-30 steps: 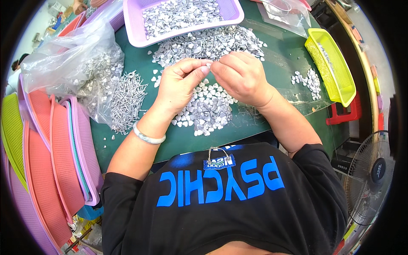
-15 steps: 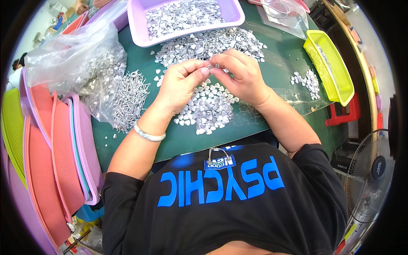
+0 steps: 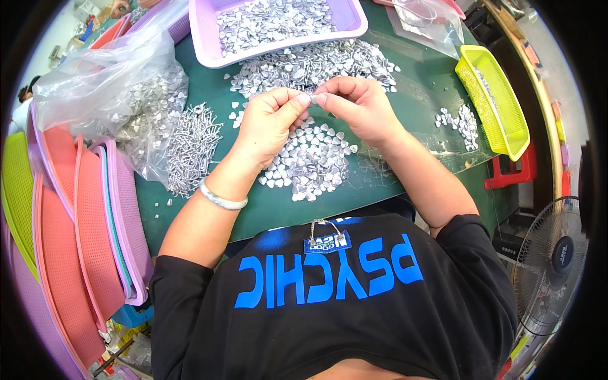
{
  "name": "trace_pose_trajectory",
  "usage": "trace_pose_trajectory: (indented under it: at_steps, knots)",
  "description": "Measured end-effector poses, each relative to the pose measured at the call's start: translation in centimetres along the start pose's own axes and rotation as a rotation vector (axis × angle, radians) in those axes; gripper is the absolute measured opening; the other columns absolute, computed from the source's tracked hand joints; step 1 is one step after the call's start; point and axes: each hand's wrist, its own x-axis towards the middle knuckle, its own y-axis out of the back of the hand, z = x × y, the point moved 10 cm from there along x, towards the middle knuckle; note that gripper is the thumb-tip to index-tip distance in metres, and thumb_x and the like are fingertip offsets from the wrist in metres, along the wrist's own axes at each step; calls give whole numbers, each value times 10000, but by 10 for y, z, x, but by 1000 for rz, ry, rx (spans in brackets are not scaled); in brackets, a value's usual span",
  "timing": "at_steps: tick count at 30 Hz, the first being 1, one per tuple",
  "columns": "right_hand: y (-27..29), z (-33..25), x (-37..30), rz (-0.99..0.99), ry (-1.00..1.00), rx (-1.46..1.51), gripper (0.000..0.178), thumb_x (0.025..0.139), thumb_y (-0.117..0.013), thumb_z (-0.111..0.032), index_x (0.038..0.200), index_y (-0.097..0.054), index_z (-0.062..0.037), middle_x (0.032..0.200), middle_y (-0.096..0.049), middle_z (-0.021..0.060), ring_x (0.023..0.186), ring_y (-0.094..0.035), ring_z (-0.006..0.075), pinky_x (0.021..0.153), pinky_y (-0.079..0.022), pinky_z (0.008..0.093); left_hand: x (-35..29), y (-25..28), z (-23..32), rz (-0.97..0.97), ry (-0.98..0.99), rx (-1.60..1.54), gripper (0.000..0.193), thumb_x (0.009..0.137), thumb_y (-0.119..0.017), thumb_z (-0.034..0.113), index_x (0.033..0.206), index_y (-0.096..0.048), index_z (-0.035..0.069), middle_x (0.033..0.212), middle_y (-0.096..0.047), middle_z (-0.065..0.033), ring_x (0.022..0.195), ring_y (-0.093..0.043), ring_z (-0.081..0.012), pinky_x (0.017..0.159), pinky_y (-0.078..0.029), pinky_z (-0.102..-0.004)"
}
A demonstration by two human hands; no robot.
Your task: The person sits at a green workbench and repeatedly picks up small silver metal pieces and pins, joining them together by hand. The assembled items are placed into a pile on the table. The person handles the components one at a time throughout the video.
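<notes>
My left hand (image 3: pixel 273 119) and my right hand (image 3: pixel 361 109) meet over the table, thumbs and index fingers pinched together. Between their fingertips is a small silver piece (image 3: pixel 313 99), mostly covered, so its exact shape is unclear. Below the hands lies a loose pile of silver heart-shaped pieces (image 3: pixel 310 166). A larger heap of similar pieces (image 3: pixel 342 63) spreads just beyond my fingers. Left of my left forearm is a pile of thin silver metal pins (image 3: pixel 193 149).
A purple basket (image 3: pixel 278 52) of silver pieces stands behind the heap on the green table (image 3: pixel 373 183). At left are a clear plastic bag (image 3: pixel 107 85) and stacked coloured baskets (image 3: pixel 98 234). A yellow-green basket (image 3: pixel 516 142), small heart pile (image 3: pixel 465 126) and fan (image 3: pixel 548 266) are at right.
My right hand's fingers have curled in, and its thumb now presses forward at the small piece. My left fingers have shifted slightly; both hands stay over the same spot.
</notes>
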Motion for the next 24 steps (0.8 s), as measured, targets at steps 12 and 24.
trace_pose_trajectory:
  at_steps: [12, 24]
  knots:
    - [2, 4, 0, -51, -66, -6, 143, 863, -646, -87, 960, -668, 15, 821, -637, -10, 737, -541, 38, 663, -440, 196, 1, -4, 3, -30, -85, 10, 131, 916, -599, 121, 906, -656, 3, 768, -609, 11, 679, -500, -41, 628, -415, -187]
    - [8, -6, 1, -81, 5, -128, 93, 853, -642, -75, 902, -656, 3, 802, -617, -33, 718, -525, 25, 633, -428, 189, 1, -3, 7, 34, -153, 205, 142, 905, -623, 132, 879, -672, 1, 720, -590, 55, 634, -446, -7, 554, -359, -179]
